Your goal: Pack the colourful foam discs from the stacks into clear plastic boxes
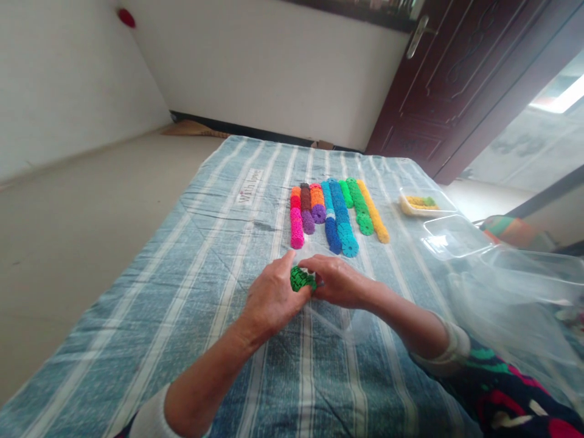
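Between my two hands sits a short stack of green notched plastic discs point(302, 280). My left hand point(272, 293) is curled round its left side, thumb along the near edge. On the other side my right hand point(338, 281) grips the stack with bent fingers; some fingertips are hidden. Under both hands lies a clear plastic container point(340, 325). Just beyond them, rows of overlapping discs lie side by side: a pink, red and orange row point(296, 222), a purple and brown one point(306, 210), a blue one point(343, 219), a green one point(360, 207) and a yellow one point(374, 213).
A small clear box point(420, 204) with yellow and green discs stands at the right of the striped cloth point(191, 274). Nearer me are a clear lid point(456, 236) and a larger clear tub point(533, 267). A dark red door point(447, 85) rises behind the bed-like surface.
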`<state>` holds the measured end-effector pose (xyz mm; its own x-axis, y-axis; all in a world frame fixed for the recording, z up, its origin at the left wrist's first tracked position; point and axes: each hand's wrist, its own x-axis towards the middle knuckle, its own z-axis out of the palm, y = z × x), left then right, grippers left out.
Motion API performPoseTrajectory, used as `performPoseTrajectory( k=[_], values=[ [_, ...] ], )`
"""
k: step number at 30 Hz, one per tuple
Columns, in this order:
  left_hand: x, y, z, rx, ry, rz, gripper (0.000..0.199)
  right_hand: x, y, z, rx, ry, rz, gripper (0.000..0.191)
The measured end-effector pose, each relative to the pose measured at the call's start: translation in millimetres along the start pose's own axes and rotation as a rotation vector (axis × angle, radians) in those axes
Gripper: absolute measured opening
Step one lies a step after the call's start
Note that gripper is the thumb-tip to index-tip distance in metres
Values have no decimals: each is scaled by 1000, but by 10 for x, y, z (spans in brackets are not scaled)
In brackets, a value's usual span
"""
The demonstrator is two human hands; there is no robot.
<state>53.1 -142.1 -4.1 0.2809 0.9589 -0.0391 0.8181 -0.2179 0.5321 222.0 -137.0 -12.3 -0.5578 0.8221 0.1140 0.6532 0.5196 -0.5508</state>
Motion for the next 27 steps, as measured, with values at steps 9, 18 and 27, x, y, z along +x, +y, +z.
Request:
performPoseTrajectory(
  k=[9, 18, 27],
  values=[
    [4, -6, 29, -3, 20, 6, 65, -95, 60, -31, -2, 21, 10, 30],
    [-4, -37, 41, -47, 56, 71, 71, -277, 18, -228, 44, 250, 10, 31],
    [25, -75, 60, -59, 104, 101, 66, -381, 489, -704, -161, 481, 246, 17]
  ],
)
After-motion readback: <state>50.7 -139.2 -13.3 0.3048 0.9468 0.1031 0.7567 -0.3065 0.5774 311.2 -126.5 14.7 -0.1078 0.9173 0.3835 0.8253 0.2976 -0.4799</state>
